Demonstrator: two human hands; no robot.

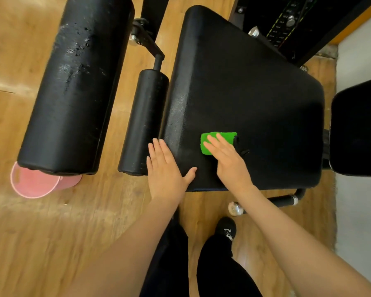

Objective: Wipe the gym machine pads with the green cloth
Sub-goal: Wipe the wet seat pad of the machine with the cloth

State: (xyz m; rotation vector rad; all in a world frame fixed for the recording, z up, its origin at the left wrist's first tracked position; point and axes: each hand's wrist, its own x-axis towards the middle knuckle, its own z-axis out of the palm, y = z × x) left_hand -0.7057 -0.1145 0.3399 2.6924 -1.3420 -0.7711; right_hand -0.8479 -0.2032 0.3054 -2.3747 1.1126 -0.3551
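Head view puts your right hand (227, 159) flat on the green cloth (217, 140), fingers straight and pressing it onto the near part of the wide seat pad (255, 93), while your left hand (165, 170) lies spread on that pad's near left corner, thumb out, holding nothing. Judge the cloth as light, soft and limp: it will bunch or slide under you on that smooth black vinyl, so keep your palm over its middle and your fingertips on its far edge instead of pinching a corner. It looks folded into a small bright green rectangle, with a dark strip or tab at its right edge; what that strip is cannot be told. The pad itself is matte black, finely textured and firm-looking, with rounded corners. To your left stand a small roller pad (144, 123) just beside the seat and a large roller pad (77, 82) with scuffed, shiny patches; both probably need wiping too. A pink cup (34, 185) lies on the wooden floor (41, 243) beneath the large roller.
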